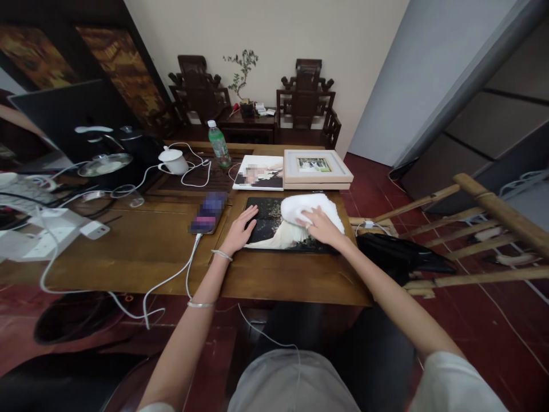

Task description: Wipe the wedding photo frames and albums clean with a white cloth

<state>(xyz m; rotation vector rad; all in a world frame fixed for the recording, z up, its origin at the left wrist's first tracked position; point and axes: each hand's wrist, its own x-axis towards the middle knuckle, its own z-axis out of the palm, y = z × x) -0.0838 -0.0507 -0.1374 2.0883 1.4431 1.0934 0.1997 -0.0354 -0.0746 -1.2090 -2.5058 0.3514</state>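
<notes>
A dark photo panel (268, 226) with a pale dress pictured on it lies flat on the wooden table (274, 280) in front of me. At its left edge rests my left hand (241, 230), fingers stretched out and holding nothing. My right hand (322, 228) grips a folded white towel (305, 203) and presses it onto the panel's right half. The towel and that hand hide part of the picture. Just left of my left hand lies a phone (209, 213) with a white cable plugged in.
Behind the panel are a photo album (261, 171) and a framed picture (318, 178). A green bottle (219, 144), a lidded white cup (174, 161) and a glass-lidded pot (105, 166) stand farther left. White cables trail near a power strip (47, 234). A bamboo chair (467, 229) stands right.
</notes>
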